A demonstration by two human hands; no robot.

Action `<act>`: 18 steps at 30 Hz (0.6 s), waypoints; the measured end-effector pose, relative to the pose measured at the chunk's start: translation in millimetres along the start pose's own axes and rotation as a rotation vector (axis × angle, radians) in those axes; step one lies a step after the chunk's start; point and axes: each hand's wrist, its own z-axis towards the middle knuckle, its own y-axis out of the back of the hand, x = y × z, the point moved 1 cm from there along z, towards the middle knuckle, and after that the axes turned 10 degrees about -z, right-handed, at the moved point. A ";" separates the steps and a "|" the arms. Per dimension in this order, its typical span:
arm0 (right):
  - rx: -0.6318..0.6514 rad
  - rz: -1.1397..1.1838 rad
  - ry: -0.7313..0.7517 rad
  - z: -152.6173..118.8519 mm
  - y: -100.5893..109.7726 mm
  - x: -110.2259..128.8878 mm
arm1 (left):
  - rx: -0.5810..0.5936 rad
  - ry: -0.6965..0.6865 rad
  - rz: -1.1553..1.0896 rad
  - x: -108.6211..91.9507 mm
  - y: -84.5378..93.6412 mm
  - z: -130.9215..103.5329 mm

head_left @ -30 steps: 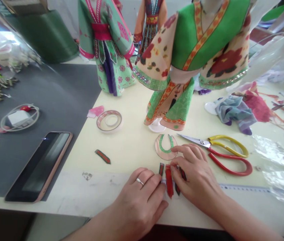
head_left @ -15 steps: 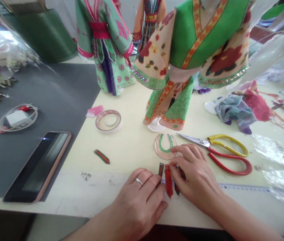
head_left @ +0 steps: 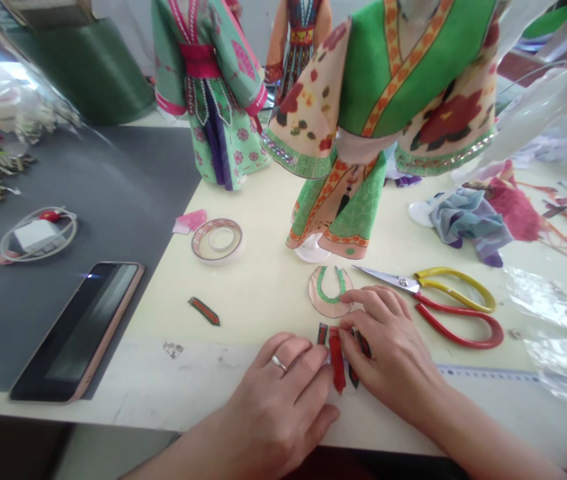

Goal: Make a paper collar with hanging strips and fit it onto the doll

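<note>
Close together on the table lie a red fabric strip and two dark-edged patterned strips. My left hand, with a ring on one finger, is curled over the left patterned strip, its fingertips pressing there and hiding the lower part. Thumb and index finger of my right hand close at the upper right edge of the red strip, above the right patterned strip. Touching my right fingertips is a round pink collar-like piece with a green inner band. Another pointed patterned strip lies apart to the left.
Yellow-and-red-handled scissors lie right of my hands. Dressed doll figures, the nearest in a green robe, stand behind. Tape rolls, a phone and a charger are left. Fabric scraps lie at right.
My left fingers have shifted slightly, covering more of the left patterned strip, and the left thumb sits a little further right. My right hand and the red strip are nearly unchanged.
</note>
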 end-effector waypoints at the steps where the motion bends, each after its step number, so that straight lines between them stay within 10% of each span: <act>1: 0.000 0.000 -0.001 0.0 0.1 0.1 | 0.031 0.000 0.001 0.0 -0.4 0.0; 18: 0.010 0.010 -0.017 1.1 1.3 0.0 | 0.218 0.008 -0.006 1.3 0.4 2.9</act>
